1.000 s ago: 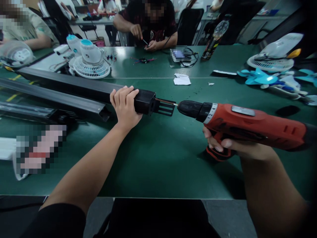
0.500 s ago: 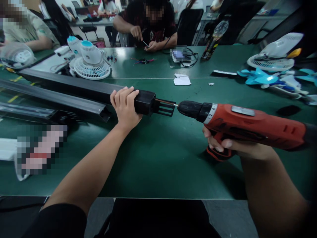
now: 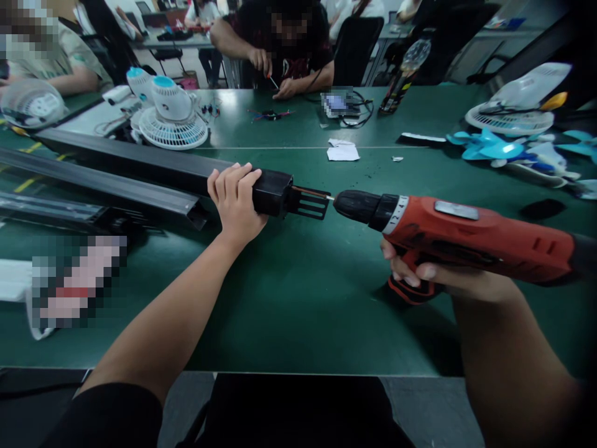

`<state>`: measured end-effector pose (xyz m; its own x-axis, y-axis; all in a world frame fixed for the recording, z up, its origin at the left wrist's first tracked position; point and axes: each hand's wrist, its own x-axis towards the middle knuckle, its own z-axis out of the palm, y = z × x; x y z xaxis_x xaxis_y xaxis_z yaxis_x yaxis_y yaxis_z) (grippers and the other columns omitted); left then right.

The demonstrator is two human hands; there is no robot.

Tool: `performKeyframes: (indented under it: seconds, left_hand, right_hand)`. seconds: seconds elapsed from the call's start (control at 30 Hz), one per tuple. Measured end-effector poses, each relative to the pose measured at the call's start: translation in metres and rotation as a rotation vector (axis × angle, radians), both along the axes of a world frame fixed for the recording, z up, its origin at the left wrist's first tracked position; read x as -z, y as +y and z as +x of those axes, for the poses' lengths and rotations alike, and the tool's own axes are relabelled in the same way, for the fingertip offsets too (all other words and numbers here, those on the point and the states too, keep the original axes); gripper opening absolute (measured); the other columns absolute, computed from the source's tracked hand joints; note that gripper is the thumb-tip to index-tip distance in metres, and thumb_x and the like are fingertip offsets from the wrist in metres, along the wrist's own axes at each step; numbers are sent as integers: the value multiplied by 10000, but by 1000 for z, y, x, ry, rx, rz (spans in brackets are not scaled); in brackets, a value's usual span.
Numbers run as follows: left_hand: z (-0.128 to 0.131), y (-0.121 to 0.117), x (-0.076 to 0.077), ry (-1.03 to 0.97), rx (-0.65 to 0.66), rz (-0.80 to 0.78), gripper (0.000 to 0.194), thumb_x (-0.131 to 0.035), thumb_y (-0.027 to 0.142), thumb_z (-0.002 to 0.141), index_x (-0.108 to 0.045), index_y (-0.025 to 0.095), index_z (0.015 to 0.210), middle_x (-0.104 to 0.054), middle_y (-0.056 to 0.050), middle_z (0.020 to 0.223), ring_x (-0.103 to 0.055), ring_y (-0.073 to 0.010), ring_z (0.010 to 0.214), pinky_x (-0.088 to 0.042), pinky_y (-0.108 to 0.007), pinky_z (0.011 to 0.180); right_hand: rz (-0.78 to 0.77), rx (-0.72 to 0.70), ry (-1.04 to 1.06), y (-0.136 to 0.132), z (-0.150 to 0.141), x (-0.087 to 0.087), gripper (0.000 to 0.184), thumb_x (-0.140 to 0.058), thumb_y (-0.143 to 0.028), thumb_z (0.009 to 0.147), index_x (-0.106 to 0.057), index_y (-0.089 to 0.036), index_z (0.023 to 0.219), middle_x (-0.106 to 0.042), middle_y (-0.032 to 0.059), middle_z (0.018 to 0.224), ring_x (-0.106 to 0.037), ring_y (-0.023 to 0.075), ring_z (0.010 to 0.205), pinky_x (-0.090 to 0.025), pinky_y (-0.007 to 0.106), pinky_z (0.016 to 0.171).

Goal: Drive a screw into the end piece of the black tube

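Note:
My left hand point(image 3: 237, 202) is wrapped over the end of a long black bar point(image 3: 177, 163) that lies across the table. From the bar's end cap juts a flat slotted black bracket point(image 3: 310, 204). In my right hand point(image 3: 420, 270) is a red cordless drill point(image 3: 480, 233), gripped by its handle and pointing left. A thin bit runs from the drill's black chuck point(image 3: 357, 205) along the bracket toward the end cap. Where the bit's tip meets the cap is too small to make out.
More black rails point(image 3: 102, 180) lie at the left. Small fans point(image 3: 172, 118) stand behind them. Fan parts with blue blades point(image 3: 494, 146) are piled at the right. A scrap of white paper point(image 3: 342, 150) lies mid-table. Across the table a person point(image 3: 280, 56) holds a screwdriver.
The drill has shifted very slightly left, and my left hand has stayed put on the bar. Across the table, the person's hand with the screwdriver has moved a little.

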<state>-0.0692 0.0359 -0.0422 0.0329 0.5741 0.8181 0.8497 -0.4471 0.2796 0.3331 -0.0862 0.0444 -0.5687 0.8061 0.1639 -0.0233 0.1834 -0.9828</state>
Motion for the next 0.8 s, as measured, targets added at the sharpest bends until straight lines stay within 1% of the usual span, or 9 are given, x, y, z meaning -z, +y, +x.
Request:
performKeyframes:
  seconds: [0.1, 0.3, 0.43, 0.57, 0.7, 0.73, 0.8]
  left_hand:
    - [-1, 1, 1, 3, -2, -17, 561, -786, 428, 1016, -684, 331, 1559, -790, -185, 1663, -634, -486, 1715, -224, -785, 1568]
    - [0, 0, 0, -7, -2, 6, 556, -783, 391, 1002, -692, 323, 1546, -786, -179, 1663, -637, -477, 1712, -228, -790, 1568]
    - [1, -1, -3, -27, 13, -25, 555, -778, 366, 982, -696, 309, 1529, -782, -185, 1659, -623, -487, 1725, -219, -810, 1565]
    - [1, -1, -3, -26, 4, -33, 562, -792, 370, 978, -694, 322, 1529, -783, -179, 1665, -637, -482, 1713, -233, -793, 1565]
    - [0, -1, -1, -8, -8, -9, 556, -806, 381, 989, -695, 332, 1532, -789, -170, 1663, -640, -477, 1709, -243, -799, 1566]
    - [0, 0, -1, -1, -17, -2, 556, -816, 389, 986, -699, 333, 1527, -793, -169, 1659, -643, -480, 1705, -247, -805, 1565]
    - [0, 0, 0, 10, -37, 12, 559, -833, 401, 978, -707, 333, 1519, -799, -168, 1653, -649, -483, 1695, -257, -814, 1563]
  right_hand:
    - [36, 30, -8, 0, 2, 1, 338, -1006, -570, 1075, -920, -278, 1224, -727, 3, 752, -617, 175, 529, -562, 301, 451]
    - [5, 8, 19, 2, 0, 1, 344, -1028, -577, 1052, -945, -300, 1239, -718, -11, 731, -625, 174, 510, -679, 352, 545]
    - [1, 10, 16, 1, -3, 0, 313, -1021, -573, 1054, -952, -332, 1240, -698, -8, 710, -625, 194, 508, -641, 354, 498]
    - [-1, 9, 19, 0, -3, 0, 285, -1018, -568, 1054, -950, -350, 1224, -690, -6, 714, -605, 190, 502, -614, 344, 476]
    - [32, 51, 10, -1, 1, 3, 317, -1026, -567, 1049, -943, -315, 1223, -773, 32, 833, -623, 171, 529, -601, 323, 472]
    - [40, 59, 5, -1, 1, 3, 337, -1029, -571, 1050, -940, -298, 1226, -781, 34, 838, -625, 167, 533, -596, 316, 471]
    - [35, 47, 4, 0, 2, 4, 366, -1026, -585, 1056, -934, -277, 1229, -759, 15, 778, -621, 166, 529, -611, 314, 490]
